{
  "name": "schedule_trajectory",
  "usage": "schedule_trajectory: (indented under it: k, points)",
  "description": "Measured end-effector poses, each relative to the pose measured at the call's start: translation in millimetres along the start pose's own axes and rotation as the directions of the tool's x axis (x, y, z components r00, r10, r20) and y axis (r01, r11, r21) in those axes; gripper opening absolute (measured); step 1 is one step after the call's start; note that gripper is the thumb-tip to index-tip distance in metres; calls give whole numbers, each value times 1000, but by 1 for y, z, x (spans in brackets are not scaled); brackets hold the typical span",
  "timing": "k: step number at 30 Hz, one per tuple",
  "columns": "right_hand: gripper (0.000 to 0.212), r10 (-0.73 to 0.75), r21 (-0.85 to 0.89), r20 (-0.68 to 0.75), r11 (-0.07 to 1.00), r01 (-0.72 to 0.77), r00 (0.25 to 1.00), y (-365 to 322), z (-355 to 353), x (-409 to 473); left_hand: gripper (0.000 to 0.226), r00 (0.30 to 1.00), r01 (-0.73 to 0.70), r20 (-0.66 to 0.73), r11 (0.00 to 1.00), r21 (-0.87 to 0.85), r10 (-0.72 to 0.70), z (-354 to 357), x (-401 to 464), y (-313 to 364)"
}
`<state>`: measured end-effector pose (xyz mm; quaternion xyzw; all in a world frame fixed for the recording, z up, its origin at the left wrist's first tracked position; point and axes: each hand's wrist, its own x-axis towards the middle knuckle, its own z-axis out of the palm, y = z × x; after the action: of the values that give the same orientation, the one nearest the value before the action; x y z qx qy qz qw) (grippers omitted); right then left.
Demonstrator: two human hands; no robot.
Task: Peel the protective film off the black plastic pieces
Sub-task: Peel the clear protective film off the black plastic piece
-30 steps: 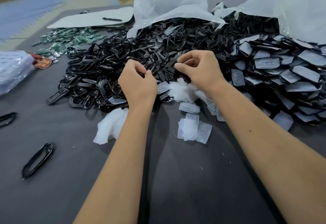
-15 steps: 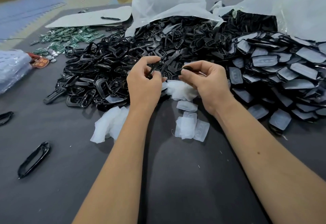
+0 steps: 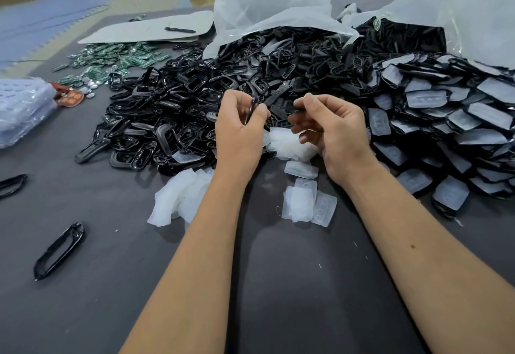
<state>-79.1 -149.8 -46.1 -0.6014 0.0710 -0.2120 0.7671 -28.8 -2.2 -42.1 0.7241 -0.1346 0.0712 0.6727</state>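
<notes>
My left hand [image 3: 239,133] grips a slim black plastic piece [image 3: 251,109], held edge-on above the grey table [image 3: 306,284]. A short gap to the right, my right hand [image 3: 334,133] has its thumb and forefinger pinched together, apparently on a thin clear film that is hard to make out. Crumpled peeled film [image 3: 289,143] lies under both hands, and flat peeled films [image 3: 306,203] lie nearer me. Film-covered black pieces [image 3: 434,130] are heaped on the right. Bare black frames [image 3: 178,119] are heaped on the left.
More white film [image 3: 181,200] lies by my left forearm. Loose black frames [image 3: 60,250] lie at the front left. Green circuit boards [image 3: 111,60], a pen [image 3: 179,30] on a white sheet, and a wrapped stack [image 3: 22,108] sit far left. Big plastic bags [image 3: 267,5] stand behind.
Both hands have lifted off the pile and drawn apart. The left hand now holds the black piece upright, and the right hand has pulled away to the right.
</notes>
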Motion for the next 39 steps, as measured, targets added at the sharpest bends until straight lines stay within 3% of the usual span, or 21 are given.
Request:
schedule_trajectory:
  k: [4, 9, 14, 17, 24, 32, 39]
  points:
    - [13, -57, -65, 32, 996, 59, 998, 4, -2, -1, 9, 999, 29, 44, 999, -44, -27, 1, -1, -1]
    - [17, -124, -158, 61, 979, 133, 990, 7, 0, -1, 37, 997, -13, 71, 1000, 18, 11, -1, 0, -7]
    - [8, -130, -211, 29, 968, 133, 991, 9, 3, 0, 27, 1000, 6, -7, 1000, 26, -6, -1, 2, -10]
    - [7, -130, -216, 10, 968, 129, 992, 8, 3, 0, 17, 1000, 31, -1, 998, -55, -31, -1, -1, -10]
    - [10, -162, -252, -18, 956, 152, 987, 10, 3, -1, 39, 997, 51, 58, 999, -15, -50, 0, 0, -9]
    - [18, -259, -458, -139, 873, 170, 956, 13, 4, 0, 27, 998, 1, 56, 995, 97, -7, -1, -1, -12]
    - [12, -420, -616, -74, 732, 290, 904, 6, 9, -7, 30, 999, -35, 38, 986, 162, 29, 0, -1, -13]
